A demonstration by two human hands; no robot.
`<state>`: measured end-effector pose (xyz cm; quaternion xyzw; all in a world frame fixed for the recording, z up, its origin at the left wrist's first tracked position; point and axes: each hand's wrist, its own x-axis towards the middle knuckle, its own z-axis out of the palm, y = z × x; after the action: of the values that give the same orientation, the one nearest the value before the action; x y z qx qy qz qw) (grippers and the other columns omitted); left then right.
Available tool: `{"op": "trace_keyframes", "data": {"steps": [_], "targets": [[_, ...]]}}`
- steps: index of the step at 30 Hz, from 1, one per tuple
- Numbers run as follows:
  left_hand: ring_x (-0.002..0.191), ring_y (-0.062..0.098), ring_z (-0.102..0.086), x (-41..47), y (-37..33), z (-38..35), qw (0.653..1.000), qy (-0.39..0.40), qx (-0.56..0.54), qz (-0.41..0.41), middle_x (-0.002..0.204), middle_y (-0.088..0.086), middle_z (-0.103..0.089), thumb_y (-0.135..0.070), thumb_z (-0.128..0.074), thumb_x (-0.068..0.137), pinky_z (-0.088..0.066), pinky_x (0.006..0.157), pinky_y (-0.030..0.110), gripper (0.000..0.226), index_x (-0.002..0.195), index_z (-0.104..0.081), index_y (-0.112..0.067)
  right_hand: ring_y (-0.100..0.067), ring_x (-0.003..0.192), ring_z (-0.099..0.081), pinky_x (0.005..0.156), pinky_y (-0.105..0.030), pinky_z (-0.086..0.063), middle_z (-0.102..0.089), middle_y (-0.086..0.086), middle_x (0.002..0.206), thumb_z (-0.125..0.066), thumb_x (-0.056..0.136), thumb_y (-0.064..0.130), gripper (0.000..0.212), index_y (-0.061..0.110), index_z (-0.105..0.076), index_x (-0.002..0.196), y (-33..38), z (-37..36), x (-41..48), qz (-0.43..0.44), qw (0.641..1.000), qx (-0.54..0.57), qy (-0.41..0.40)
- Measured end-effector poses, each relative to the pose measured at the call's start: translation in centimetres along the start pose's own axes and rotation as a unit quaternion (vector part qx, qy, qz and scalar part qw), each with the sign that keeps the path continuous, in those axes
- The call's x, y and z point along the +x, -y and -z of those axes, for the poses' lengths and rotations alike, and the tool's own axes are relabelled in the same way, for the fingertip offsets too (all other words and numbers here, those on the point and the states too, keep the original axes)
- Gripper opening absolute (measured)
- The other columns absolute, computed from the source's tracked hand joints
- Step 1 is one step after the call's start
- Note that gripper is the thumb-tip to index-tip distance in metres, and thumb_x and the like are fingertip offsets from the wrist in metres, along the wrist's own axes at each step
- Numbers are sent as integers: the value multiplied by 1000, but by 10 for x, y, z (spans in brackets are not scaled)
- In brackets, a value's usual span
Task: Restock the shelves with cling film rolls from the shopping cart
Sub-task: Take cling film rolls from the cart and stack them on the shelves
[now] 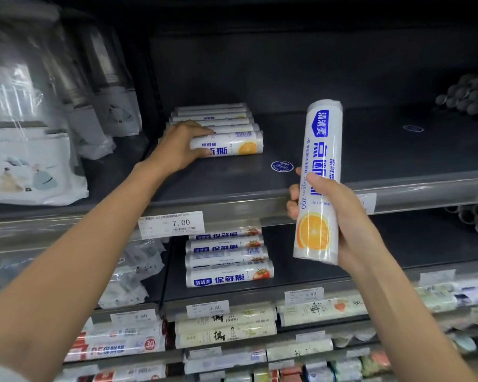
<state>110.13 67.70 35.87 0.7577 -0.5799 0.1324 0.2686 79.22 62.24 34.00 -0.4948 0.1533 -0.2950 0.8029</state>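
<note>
The person's left hand (181, 146) was curled round the left end of the front roll (232, 146) on the upper shelf (356, 144), seemingly squaring it against the row of rolls (213, 117) lying behind it. The right hand (342, 221) gripped a second cling film roll (319, 175) upright by its lower half, just in front of the shelf edge. I took it to be held ready for laying down next; the cart was out of sight.

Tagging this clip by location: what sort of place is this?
Most likely a supermarket aisle: tiered dark shelves, a white paper price tag reading 7.00, and stacked white plastic-wrapped cling film rolls of one brand.
</note>
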Motion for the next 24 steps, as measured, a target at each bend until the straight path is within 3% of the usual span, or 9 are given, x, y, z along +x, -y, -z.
{"op": "trace_keyframes", "data": {"steps": [12, 14, 16, 19, 22, 24], "targets": [[131, 28, -42, -2, -4, 2, 1000, 24, 7, 4, 139, 13, -49, -21, -67, 86, -25, 110, 25, 54, 135, -49, -7, -15, 61, -59, 58, -26, -52, -63, -5, 74, -71, 75, 28, 38, 12, -56, 106, 5, -1, -1, -1, 999, -41, 3], [134, 25, -39, -14, -12, 20, 999, -23, -15, 17, 144, 12, -44, -26, -62, 90, -24, 112, 26, 56, 139, -44, -7, -18, 57, -57, 53, -26, -50, -62, -7, 72, -71, 73, 26, 36, 11, -56, 102, 18, -2, 5, 4, 994, -109, 23], [125, 26, -48, -47, -23, 38, 995, -94, 9, 34, 136, 11, -53, -36, -49, 97, -35, 105, 33, 46, 136, -49, -10, -21, 54, -56, 49, -26, -48, -62, -11, 72, -75, 73, 23, 41, 9, -53, 105, 35, -6, 15, 8, 976, -212, 52], [103, 32, -59, -122, -39, 35, 978, -167, 118, 39, 115, 11, -65, -42, -35, 98, -44, 88, 41, 48, 119, -62, -9, -21, 64, -65, 56, -30, -53, -69, -6, 86, -77, 74, 26, 44, 16, -51, 109, 57, -21, 47, 45, 900, -428, 71], [90, 35, -61, -165, -29, 7, 945, -244, 216, 14, 101, 17, -67, -29, -40, 99, -45, 79, 42, 40, 105, -65, 1, -17, 86, -62, 69, -24, -47, -64, 8, 93, -81, 67, 37, 44, 20, -60, 102, 58, -45, 87, 141, 743, -641, 128], [86, 36, -61, -169, -16, -4, 928, -270, 256, -7, 96, 20, -65, -22, -41, 99, -44, 78, 43, 34, 99, -64, 4, -13, 101, -56, 77, -20, -40, -62, 12, 108, -82, 67, 39, 56, 22, -61, 116, 47, -62, 110, 160, 645, -725, 181]]}}
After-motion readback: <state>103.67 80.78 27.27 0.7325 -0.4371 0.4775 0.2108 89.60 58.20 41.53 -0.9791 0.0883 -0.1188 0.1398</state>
